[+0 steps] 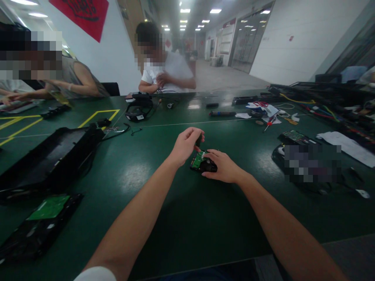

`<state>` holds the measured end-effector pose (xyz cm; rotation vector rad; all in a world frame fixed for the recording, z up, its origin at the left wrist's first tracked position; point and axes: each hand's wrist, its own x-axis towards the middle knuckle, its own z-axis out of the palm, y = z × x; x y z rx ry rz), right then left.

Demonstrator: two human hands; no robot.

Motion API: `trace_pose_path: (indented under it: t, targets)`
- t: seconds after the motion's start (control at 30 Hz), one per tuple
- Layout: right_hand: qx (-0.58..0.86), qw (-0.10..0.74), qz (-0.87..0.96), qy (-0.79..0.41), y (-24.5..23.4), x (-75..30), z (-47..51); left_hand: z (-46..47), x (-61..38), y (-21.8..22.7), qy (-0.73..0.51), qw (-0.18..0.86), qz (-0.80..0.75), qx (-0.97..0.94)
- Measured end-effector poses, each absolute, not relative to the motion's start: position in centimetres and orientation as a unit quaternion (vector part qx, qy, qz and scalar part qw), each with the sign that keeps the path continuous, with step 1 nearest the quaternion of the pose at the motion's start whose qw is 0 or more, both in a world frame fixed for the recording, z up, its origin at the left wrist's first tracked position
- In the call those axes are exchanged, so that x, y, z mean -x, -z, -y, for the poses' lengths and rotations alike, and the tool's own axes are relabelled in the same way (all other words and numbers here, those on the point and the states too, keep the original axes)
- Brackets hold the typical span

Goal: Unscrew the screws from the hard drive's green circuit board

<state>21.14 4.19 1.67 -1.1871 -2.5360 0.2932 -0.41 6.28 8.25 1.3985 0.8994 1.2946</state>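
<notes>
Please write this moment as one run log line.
left hand: holds small dark piece | right hand: holds black unit with green board | surface: green table

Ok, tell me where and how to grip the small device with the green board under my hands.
Probably best by the edges of its black casing, from the right with the right hand: the green board lies exposed on the left, near the left hand.
</notes>
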Motion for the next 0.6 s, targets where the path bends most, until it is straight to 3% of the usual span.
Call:
trace_pose_path:
  t: [0.27,0.6]
  targets:
    - [0.415,0.161,0.890,-0.101,-1.59,-21.06,-4.27,-6.17,0.46,-8.22,-0.542,0.393,-0.407,-0.621]
    - [0.409,0.159,0.893,-0.102,-1.70,-21.17,-4.34,-6.14,1.05,-8.93,-0.550,0.524,-0.361,-0.541]
